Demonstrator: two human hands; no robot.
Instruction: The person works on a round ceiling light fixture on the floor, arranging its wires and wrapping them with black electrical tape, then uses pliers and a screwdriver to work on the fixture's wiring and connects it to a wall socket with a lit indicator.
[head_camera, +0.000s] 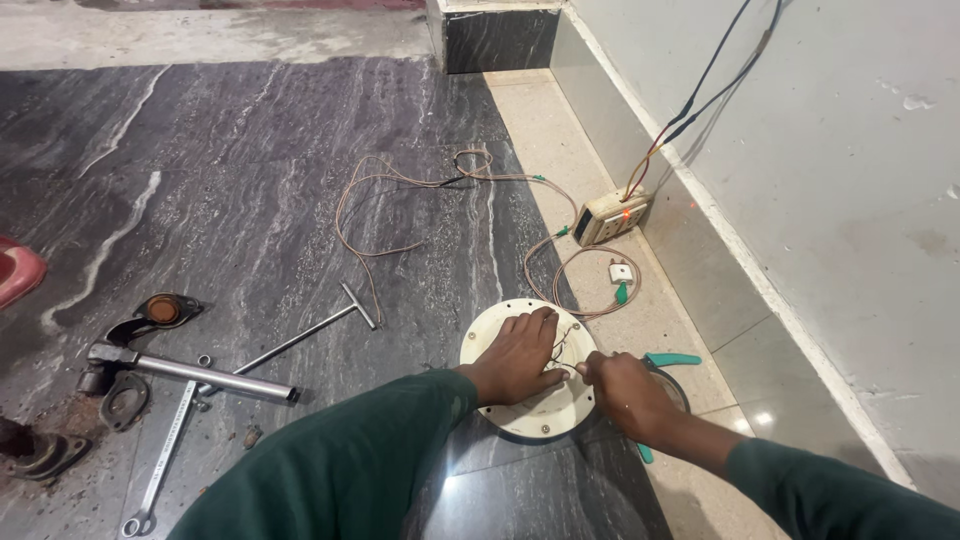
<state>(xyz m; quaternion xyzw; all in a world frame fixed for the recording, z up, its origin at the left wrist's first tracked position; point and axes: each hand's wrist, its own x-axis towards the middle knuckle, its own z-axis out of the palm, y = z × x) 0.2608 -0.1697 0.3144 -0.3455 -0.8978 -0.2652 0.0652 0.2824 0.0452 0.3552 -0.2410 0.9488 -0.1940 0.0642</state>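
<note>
Soft, even light fills a sharp picture, with a pale glare on the polished floor (520, 480) near its bottom edge and wide-angle bending at the sides.

left hand (518, 358): flat, fingers spread, palm down | right hand (620, 390): fingers pinched together, knuckles up

A single head-worn camera looks steeply down from close above at the dark stone floor (250, 170), facing the pale wall (800, 180) along the floor's right edge.
</note>
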